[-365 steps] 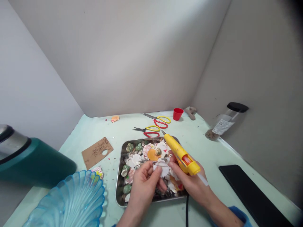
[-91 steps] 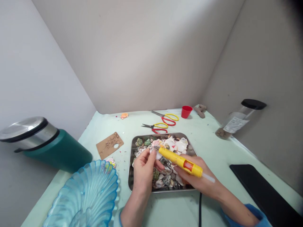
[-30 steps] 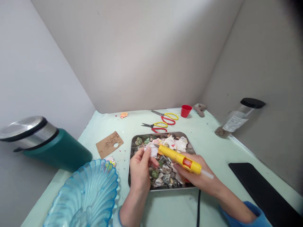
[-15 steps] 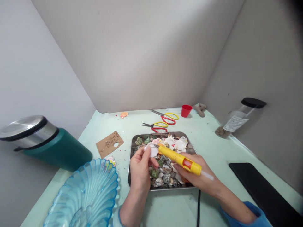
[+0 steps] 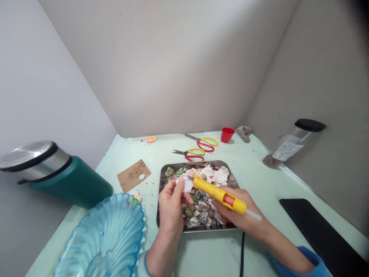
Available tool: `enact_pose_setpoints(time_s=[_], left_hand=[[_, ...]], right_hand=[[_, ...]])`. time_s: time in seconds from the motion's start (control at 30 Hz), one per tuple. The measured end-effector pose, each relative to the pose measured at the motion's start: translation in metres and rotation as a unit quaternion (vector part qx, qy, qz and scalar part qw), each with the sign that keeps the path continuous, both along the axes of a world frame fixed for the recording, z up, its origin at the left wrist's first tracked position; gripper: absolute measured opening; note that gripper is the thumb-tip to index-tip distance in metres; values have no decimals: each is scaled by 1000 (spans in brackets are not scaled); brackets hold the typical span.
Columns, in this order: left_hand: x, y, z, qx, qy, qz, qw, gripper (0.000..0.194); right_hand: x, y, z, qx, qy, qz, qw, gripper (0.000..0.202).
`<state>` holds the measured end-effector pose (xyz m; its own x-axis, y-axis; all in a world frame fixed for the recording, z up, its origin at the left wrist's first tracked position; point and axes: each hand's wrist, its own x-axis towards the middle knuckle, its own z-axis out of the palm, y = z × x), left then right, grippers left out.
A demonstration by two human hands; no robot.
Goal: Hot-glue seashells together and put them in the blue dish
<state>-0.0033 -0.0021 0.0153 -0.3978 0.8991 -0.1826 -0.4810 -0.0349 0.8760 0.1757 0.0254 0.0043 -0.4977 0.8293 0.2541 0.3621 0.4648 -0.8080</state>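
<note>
Over the left part of a metal tray filled with shells, my left hand pinches a white shell piece between thumb and fingers. My right hand is wrapped round a yellow glue gun with a clear stick at its rear. The gun's dark tip is at the upper edge of the white piece; whether they touch is too small to tell. Mottled and green shells lie below the hands, and white shells are at the tray's back right.
Blue scalloped dish and green bottle stand left. Behind the tray are a brown board, two pairs of scissors, and a red cup. A clear jar and black slab lie right; a black cable runs frontward.
</note>
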Motion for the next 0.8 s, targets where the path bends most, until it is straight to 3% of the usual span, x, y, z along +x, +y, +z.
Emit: enact_pose_setpoints(time_s=[0.47, 0.8], left_hand=[[1, 0, 2, -3, -3, -12, 1000, 26], [2, -1, -5, -7, 84, -63, 994, 23]], right_hand=[[-1, 0, 2, 18, 0, 7, 1000, 19], [0, -1, 0, -7, 4, 23, 1000, 14]])
